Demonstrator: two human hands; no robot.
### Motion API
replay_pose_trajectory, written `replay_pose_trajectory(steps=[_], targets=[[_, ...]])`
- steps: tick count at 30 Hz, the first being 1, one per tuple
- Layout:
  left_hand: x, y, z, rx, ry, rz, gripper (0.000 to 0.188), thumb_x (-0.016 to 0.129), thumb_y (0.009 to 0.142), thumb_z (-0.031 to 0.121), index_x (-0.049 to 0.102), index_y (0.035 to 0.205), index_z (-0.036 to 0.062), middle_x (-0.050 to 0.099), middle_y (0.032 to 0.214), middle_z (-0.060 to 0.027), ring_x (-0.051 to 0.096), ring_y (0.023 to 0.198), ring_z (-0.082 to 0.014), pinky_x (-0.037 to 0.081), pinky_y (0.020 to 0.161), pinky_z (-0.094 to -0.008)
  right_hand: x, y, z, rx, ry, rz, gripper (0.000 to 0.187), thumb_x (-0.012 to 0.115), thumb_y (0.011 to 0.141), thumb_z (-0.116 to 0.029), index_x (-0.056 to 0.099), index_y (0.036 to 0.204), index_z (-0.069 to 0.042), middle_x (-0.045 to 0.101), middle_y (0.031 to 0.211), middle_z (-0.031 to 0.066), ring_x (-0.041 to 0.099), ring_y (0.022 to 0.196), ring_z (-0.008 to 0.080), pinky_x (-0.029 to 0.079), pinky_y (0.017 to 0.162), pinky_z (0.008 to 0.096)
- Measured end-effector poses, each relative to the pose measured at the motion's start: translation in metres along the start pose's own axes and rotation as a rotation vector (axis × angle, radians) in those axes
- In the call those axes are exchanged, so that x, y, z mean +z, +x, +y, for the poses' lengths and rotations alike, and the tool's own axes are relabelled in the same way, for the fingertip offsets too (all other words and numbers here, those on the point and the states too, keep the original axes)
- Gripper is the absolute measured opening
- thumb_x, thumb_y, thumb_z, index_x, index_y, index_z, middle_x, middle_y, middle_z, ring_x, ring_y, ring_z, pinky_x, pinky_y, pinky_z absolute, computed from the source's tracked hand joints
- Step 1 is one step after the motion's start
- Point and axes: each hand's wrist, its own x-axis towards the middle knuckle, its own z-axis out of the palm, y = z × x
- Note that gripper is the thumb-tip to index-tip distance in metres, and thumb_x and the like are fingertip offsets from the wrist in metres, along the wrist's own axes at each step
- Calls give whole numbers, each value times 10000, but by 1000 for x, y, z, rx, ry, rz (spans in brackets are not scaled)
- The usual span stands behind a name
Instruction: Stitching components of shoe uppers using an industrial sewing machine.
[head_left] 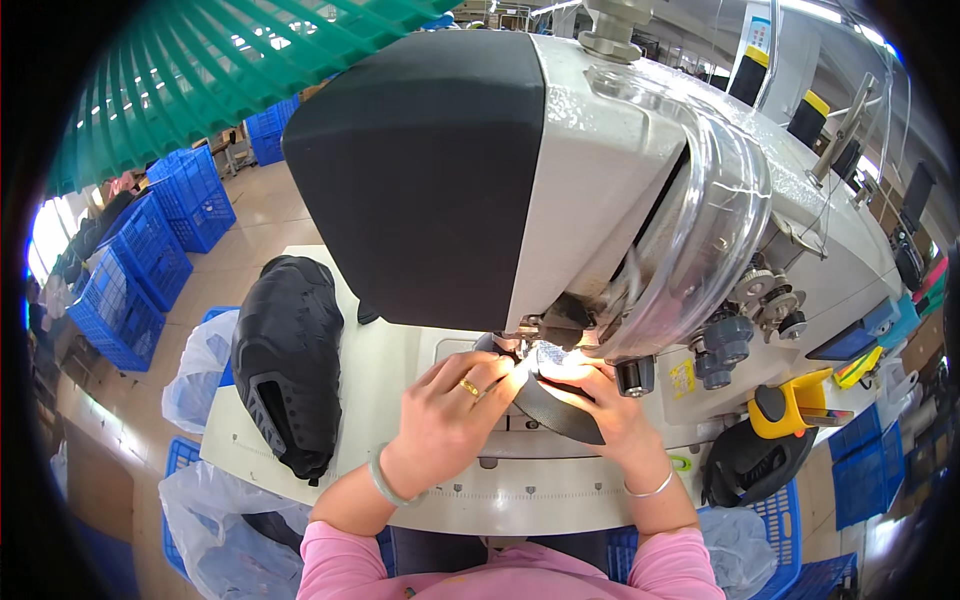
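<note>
Under the lit needle area of a large black and white sewing machine (610, 150), both hands press on a dark curved fabric piece (560, 412). My left hand (450, 405), with a ring and a pale bangle, has its fingertips closed on the piece's left edge beside the presser foot (527, 343). My right hand (610, 400), wearing a thin silver bracelet, pinches the piece from the right. The stitching point is partly hidden by the fingers and glare. On the table's left lies a stack of black moulded fabric pieces (290, 360).
A dark piece (755, 465) sits at the right table edge (520, 505), below a yellow holder (785, 408). Blue crates (120, 310) stand on the floor at left. Plastic-lined crates flank my lap. A green slatted fan guard (220, 80) hangs at the upper left.
</note>
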Motion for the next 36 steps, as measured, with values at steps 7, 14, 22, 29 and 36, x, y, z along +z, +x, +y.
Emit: replay_pose_trajectory(steps=[7, 14, 22, 29, 36], targets=[[0, -3, 1, -12, 40, -85, 323, 648, 689, 51, 664, 1011, 33, 615, 1019, -64, 630, 910, -219, 548, 694, -314, 7, -2, 6, -18, -9, 67, 342, 698, 744, -127, 719, 1085, -124, 669, 1114, 17, 610, 939, 235, 387, 766, 415], [1, 1, -9, 76, -6, -56, 318, 670, 696, 42, 674, 1014, 33, 647, 1029, -67, 647, 869, -225, 542, 652, -318, 6, -5, 4, -3, -62, 59, 427, 710, 658, -76, 720, 1082, -124, 669, 1102, 20, 604, 959, 230, 385, 801, 435], [7, 0, -5, -243, -196, -14, 280, 729, 630, -6, 701, 906, 34, 673, 909, -31, 651, 789, -202, 540, 631, -300, 6, -8, -3, 5, -56, -23, 520, 691, 597, -6, 683, 1106, -110, 639, 1061, 68, 583, 981, 286, 391, 862, 496], [3, -6, 6, -5, 16, -19, 319, 676, 655, 35, 675, 974, 21, 627, 1025, -80, 630, 924, -245, 548, 716, -336, 4, -3, -11, 28, -35, -5, 469, 708, 656, -45, 669, 1123, -45, 599, 1110, 102, 546, 1007, 324, 415, 843, 483], [-3, -1, 6, 4, 17, -110, 362, 643, 682, 32, 639, 1041, -12, 597, 1051, -107, 627, 971, -269, 555, 749, -365, 8, 0, -17, 36, -79, 43, 413, 681, 671, -55, 674, 1084, -49, 612, 1131, 91, 554, 1029, 301, 388, 890, 509]])
